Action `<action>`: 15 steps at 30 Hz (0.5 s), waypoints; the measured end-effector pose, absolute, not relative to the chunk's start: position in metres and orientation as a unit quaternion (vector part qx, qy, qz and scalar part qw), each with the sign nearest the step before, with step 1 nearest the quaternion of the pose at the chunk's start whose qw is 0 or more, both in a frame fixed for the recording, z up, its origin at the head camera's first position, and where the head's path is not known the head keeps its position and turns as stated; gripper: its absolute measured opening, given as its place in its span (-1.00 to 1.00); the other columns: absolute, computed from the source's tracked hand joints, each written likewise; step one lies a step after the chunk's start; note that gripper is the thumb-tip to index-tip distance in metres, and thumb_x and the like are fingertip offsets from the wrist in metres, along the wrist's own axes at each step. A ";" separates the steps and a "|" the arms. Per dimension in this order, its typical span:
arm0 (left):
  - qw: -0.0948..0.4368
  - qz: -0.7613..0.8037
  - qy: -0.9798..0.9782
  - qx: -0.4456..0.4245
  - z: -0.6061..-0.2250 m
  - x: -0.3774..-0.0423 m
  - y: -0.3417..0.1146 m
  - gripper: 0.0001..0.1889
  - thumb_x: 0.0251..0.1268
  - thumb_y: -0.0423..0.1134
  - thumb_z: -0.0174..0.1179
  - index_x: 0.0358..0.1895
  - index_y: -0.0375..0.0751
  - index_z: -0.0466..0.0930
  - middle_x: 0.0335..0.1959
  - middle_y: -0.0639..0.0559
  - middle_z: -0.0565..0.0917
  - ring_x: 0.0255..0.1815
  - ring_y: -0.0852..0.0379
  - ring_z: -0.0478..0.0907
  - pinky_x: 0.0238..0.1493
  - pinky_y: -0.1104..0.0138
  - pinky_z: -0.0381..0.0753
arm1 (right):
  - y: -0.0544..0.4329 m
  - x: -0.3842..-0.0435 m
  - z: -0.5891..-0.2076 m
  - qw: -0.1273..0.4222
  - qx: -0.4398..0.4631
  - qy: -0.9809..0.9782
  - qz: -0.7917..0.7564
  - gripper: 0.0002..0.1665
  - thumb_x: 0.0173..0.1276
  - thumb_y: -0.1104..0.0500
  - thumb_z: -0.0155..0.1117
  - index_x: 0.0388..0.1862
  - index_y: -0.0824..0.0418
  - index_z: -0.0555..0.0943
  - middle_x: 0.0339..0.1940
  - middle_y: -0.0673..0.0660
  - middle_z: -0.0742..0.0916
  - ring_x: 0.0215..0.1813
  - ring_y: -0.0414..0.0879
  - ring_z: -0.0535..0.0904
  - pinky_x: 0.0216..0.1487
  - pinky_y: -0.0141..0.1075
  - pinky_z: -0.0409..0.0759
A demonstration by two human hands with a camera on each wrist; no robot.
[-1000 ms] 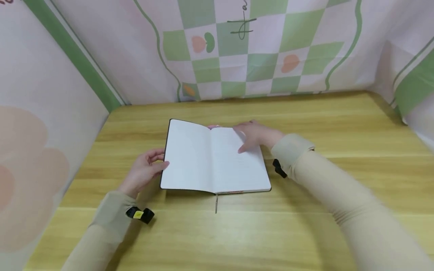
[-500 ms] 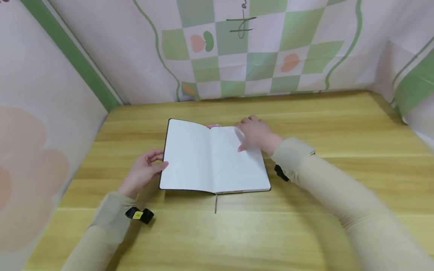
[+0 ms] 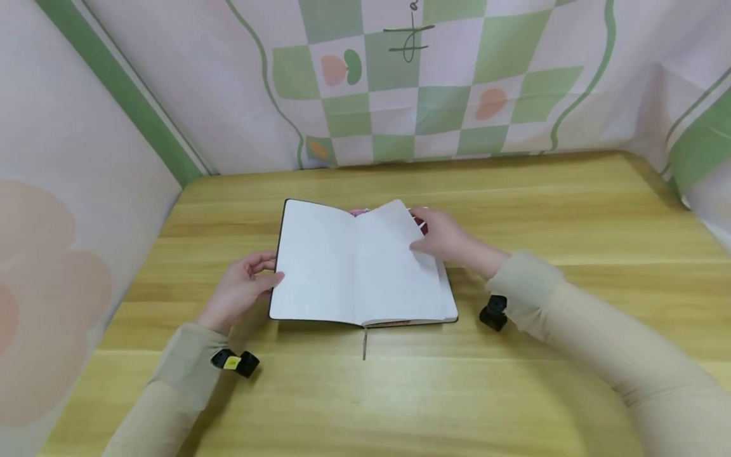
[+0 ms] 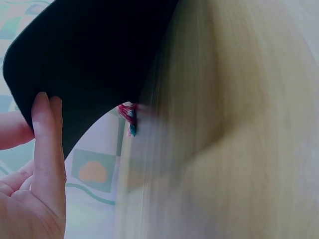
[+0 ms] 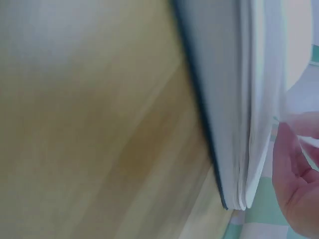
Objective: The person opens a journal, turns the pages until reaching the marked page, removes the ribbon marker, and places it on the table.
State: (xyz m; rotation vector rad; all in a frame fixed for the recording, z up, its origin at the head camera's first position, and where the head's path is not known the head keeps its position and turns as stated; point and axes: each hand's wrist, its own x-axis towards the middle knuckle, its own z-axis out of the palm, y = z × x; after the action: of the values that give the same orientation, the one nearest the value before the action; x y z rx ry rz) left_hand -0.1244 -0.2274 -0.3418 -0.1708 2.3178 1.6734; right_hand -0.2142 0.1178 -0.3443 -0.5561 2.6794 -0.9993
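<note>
A notebook (image 3: 316, 266) with blank white pages lies spread on the table, its left half raised. My left hand (image 3: 242, 289) pinches the outer edge of that half, thumb on the page and fingers behind the black cover (image 4: 99, 59). On the other side, my right hand (image 3: 448, 241) pinches the upper outer edge of a page (image 3: 394, 254). That page's top corner stands up from the stack, and the page block (image 5: 224, 99) shows below it in the right wrist view. A thin ribbon bookmark (image 3: 365, 346) hangs from the bottom of the spine.
The wooden table (image 3: 365, 400) spreads around the notebook. A colourful tassel (image 4: 128, 117) shows beyond the cover in the left wrist view. Behind the table hangs a green-and-white checked cloth (image 3: 394, 114), with more patterned cloth (image 3: 85, 190) at the left.
My right hand has shifted right and drawn back from the top of the right page, and now lifts a page by its edge. My left hand stays put on the cover.
</note>
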 end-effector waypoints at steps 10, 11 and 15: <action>0.137 0.578 0.803 -0.058 -0.340 -0.123 -0.228 -0.49 0.31 -0.38 0.13 0.31 -0.36 0.27 -0.04 -0.02 0.52 -0.33 0.32 0.53 -0.25 0.40 0.60 | 0.118 -0.201 -0.321 0.228 -0.075 0.731 -0.638 -0.31 0.38 0.32 0.01 0.45 0.30 0.07 0.00 0.13 0.46 -0.16 -0.19 0.50 -0.20 -0.36 0.56; 0.137 0.576 0.804 -0.057 -0.340 -0.123 -0.228 -0.48 0.31 -0.37 0.14 0.31 -0.36 0.27 -0.03 -0.05 0.52 -0.32 0.31 0.53 -0.25 0.39 0.60 | 0.116 -0.199 -0.319 0.236 -0.078 0.708 -0.661 -0.33 0.41 0.29 -0.03 0.45 0.31 0.06 -0.03 0.09 0.46 -0.17 -0.21 0.52 -0.17 -0.34 0.57; 0.139 0.573 0.806 -0.054 -0.338 -0.123 -0.228 -0.47 0.32 -0.34 0.14 0.33 -0.35 0.26 0.02 -0.11 0.51 -0.30 0.30 0.54 -0.22 0.38 0.60 | 0.108 -0.195 -0.315 0.265 -0.120 0.673 -0.680 -0.37 0.52 0.12 -0.21 0.46 0.35 0.00 -0.03 0.07 0.47 -0.09 -0.18 0.51 0.15 -0.13 0.48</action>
State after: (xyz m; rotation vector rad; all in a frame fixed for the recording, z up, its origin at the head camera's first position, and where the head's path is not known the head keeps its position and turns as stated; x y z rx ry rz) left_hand -0.1232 -0.2276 -0.3384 -0.1551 2.3295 1.6555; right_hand -0.1952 0.1076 -0.3151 -0.3249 1.8187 -1.8377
